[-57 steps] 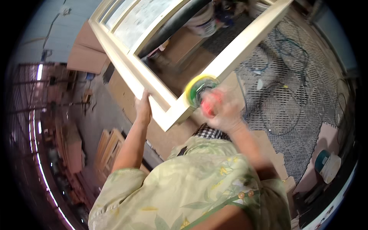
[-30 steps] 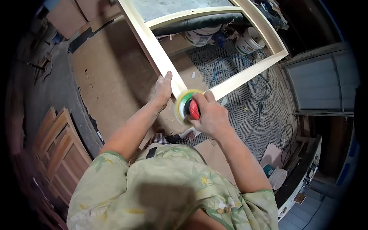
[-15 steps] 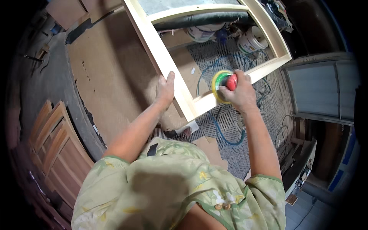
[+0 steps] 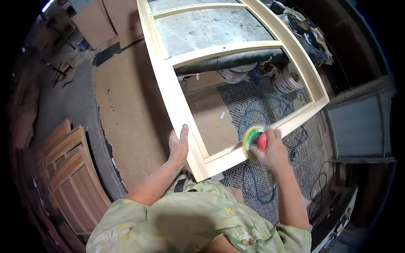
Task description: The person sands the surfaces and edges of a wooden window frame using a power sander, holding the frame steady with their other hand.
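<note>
A pale wooden frame (image 4: 168,90) with curved crossbars lies tilted in front of me, its near corner close to my waist. My left hand (image 4: 178,145) is closed around the outer edge of its left rail, the thumb lying on top. On the near rail (image 4: 223,162) rests a round palm sander (image 4: 255,138) with a red top and a green and yellow disc. My right hand (image 4: 274,154) grips the sander from its right side, fingers wrapped over the red top. The wood beneath the disc is hidden.
A grey, stained work surface (image 4: 211,29) shows through the frame's far openings. Below are white buckets (image 4: 287,80) and a coiled blue hose (image 4: 270,101) on patterned flooring. Cardboard (image 4: 126,109) covers floor at left, beside leaning wooden panels (image 4: 69,177). Assorted tools (image 4: 301,31) lie far right.
The view has tipped up, so everything sits lower in the picture and more of the frame shows. The sander is slightly farther right along the near rail. My left hand keeps its hold.
</note>
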A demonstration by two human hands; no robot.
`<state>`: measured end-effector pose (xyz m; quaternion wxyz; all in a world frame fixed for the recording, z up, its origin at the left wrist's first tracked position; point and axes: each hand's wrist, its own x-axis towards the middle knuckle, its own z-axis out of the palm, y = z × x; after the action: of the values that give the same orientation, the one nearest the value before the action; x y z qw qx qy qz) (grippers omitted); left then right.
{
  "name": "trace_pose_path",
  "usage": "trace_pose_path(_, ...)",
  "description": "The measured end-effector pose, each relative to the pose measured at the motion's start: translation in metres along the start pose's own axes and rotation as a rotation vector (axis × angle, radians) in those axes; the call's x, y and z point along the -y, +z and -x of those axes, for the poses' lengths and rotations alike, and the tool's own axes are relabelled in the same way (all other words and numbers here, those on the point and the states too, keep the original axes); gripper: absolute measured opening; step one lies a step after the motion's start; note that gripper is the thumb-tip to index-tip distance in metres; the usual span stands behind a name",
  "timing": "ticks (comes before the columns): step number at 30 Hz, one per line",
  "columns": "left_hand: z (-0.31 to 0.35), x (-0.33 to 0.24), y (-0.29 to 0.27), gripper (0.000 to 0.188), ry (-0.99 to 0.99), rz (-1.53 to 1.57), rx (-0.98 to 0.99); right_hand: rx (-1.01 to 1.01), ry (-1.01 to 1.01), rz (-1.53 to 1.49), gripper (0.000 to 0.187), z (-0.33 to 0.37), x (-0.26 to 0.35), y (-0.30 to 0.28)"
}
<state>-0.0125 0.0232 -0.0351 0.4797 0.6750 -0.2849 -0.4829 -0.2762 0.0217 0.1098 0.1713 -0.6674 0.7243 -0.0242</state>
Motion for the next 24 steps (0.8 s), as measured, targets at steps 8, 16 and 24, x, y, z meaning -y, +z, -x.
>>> trace_pose_path(8,0.011,-0.038,0.008,0.056,-0.066,-0.180,-0.032,-0.189,-0.050,-0.024,0.065,-0.059,-0.062,-0.025)
trace_pose_path(16,-0.057,-0.054,0.035,0.059,-0.074,0.006,0.080,0.094,-0.193,-0.003,0.063,-0.064,0.006,-0.002)
trace_pose_path(24,-0.075,-0.052,0.048,0.056,-0.024,-0.195,0.166,-0.088,0.418,0.030,0.061,-0.163,-0.106,-0.072)
